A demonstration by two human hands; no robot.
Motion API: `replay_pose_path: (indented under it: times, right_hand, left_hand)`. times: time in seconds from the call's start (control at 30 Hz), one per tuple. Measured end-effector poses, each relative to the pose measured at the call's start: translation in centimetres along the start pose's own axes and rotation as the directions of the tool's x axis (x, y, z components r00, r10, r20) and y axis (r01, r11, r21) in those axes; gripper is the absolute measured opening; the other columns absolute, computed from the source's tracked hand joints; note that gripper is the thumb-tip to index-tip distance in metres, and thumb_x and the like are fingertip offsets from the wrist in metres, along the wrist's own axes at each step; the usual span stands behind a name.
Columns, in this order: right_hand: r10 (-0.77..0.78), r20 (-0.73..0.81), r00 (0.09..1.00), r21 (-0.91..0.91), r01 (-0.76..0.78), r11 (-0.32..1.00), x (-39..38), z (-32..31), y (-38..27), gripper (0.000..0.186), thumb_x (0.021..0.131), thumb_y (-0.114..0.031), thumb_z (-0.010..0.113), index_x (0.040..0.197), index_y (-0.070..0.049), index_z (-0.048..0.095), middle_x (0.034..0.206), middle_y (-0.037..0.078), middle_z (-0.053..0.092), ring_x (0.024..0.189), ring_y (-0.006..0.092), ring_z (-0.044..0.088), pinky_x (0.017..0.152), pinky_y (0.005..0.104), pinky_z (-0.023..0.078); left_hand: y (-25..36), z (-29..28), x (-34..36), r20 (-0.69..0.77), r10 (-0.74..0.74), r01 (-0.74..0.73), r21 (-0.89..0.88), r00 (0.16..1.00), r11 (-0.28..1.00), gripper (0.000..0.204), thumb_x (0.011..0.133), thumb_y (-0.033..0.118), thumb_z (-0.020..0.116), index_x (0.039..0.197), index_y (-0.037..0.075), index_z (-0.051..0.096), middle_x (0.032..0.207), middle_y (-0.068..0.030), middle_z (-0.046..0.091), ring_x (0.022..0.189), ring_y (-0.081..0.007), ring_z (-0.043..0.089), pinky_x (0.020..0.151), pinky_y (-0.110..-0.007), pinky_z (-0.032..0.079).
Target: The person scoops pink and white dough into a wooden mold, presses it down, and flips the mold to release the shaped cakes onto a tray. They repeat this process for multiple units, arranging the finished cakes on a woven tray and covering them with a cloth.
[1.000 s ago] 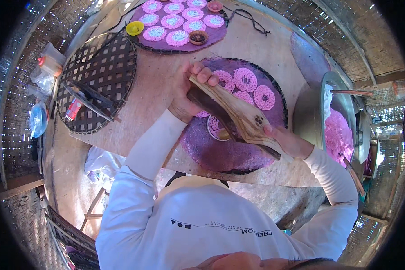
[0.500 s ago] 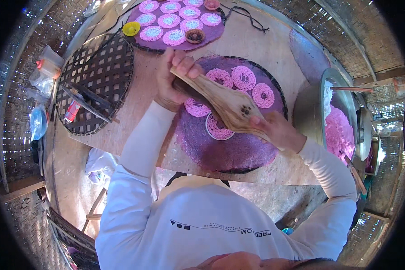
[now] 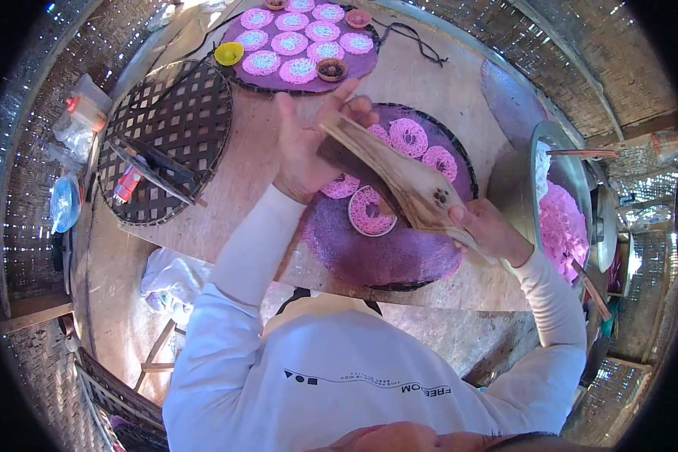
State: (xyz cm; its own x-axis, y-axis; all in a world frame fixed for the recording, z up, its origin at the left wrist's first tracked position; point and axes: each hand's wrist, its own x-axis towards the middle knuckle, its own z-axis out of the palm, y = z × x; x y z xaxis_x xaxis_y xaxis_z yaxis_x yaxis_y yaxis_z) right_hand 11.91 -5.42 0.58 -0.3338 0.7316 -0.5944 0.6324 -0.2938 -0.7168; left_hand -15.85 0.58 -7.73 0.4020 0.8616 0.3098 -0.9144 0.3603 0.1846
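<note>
Toward the near edge of the table, above a round purple tray, a wooden tool slants its long axis from far left to near right. The left hand is unclenched, thumb and forefinger spread, at the far-left end; the right hand grasps the near-right end.

A long brown-and-tan wooden tool shows smooth, streaked grain above a matt, cloth-like purple round mat. A grey metal pot gleams softly at three o'clock; a dark, rough-woven round tray at ten; a glossy yellow plastic bowl at eleven. The tan wooden surface is dull.
</note>
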Motion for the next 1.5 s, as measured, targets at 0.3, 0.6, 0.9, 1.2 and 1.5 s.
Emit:
replay_pose_path:
  times: [0.3, 0.6, 0.9, 1.2, 1.5]
  right_hand:
    - [-0.282, 0.101, 0.954, 0.473, 0.203, 0.857, -0.9, 1.5, -2.8, 0.061, 0.094, -0.052, 0.035, 0.103, 0.003, 0.059, 0.088, 0.012, 0.063, 0.079, 0.0159, 0.06, 0.072, 0.0286, 0.047]
    - [-0.648, -0.394, 0.651, -0.804, 0.098, 0.587, 4.4, 10.5, 7.8, 0.052, 0.087, -0.045, 0.05, 0.125, -0.009, 0.05, 0.129, 0.02, 0.045, 0.124, 0.0377, 0.035, 0.106, 0.0511, 0.021]
    - [-0.605, -0.407, 0.684, -0.773, 0.095, 0.628, 4.1, 11.7, 7.4, 0.05, 0.084, -0.045, 0.054, 0.123, -0.014, 0.054, 0.129, 0.018, 0.045, 0.126, 0.0379, 0.033, 0.106, 0.0564, 0.015]
    - [-0.614, -0.44, 0.656, -0.737, 0.127, 0.664, 4.3, 11.6, 7.4, 0.059, 0.076, -0.046, 0.063, 0.125, -0.014, 0.051, 0.133, 0.016, 0.042, 0.129, 0.0359, 0.029, 0.107, 0.0555, 0.012]
    - [-0.705, -0.135, 0.697, -0.636, 0.484, 0.601, 8.3, 8.4, 5.7, 0.081, 0.066, -0.048, 0.071, 0.134, -0.016, 0.041, 0.139, 0.013, 0.036, 0.132, 0.0332, 0.025, 0.109, 0.0524, 0.005]
  left_hand:
    - [-3.1, 4.1, -0.2, 0.083, -0.149, -0.086, 0.996, 0.985, -0.019, 0.071, 0.062, 0.024, 0.081, 0.122, 0.004, 0.047, 0.125, -0.0136, 0.05, 0.119, -0.0253, 0.045, 0.101, -0.039, 0.033]
    - [-0.7, 5.0, -5.4, -0.228, 0.324, 0.143, 0.953, 0.918, 0.265, 0.05, 0.064, 0.007, 0.08, 0.107, 0.0, 0.056, 0.103, -0.007, 0.062, 0.094, -0.016, 0.058, 0.083, -0.031, 0.047]
    - [-0.3, 4.5, -7.0, -0.184, 0.363, 0.123, 0.975, 0.913, 0.185, 0.046, 0.066, 0.005, 0.078, 0.106, -0.001, 0.056, 0.103, -0.0069, 0.061, 0.093, -0.0165, 0.058, 0.082, -0.031, 0.047]
    - [-0.2, 5.7, -6.9, -0.26, 0.311, 0.172, 0.944, 0.914, 0.282, 0.05, 0.066, 0.003, 0.078, 0.11, -0.002, 0.054, 0.106, -0.007, 0.061, 0.097, -0.0161, 0.057, 0.086, -0.031, 0.046]
    - [0.4, 5.9, -7.2, -0.376, 0.36, 0.229, 0.892, 0.854, 0.389, 0.05, 0.064, -0.003, 0.074, 0.11, -0.002, 0.054, 0.105, -0.0076, 0.061, 0.095, -0.0161, 0.058, 0.085, -0.031, 0.047]
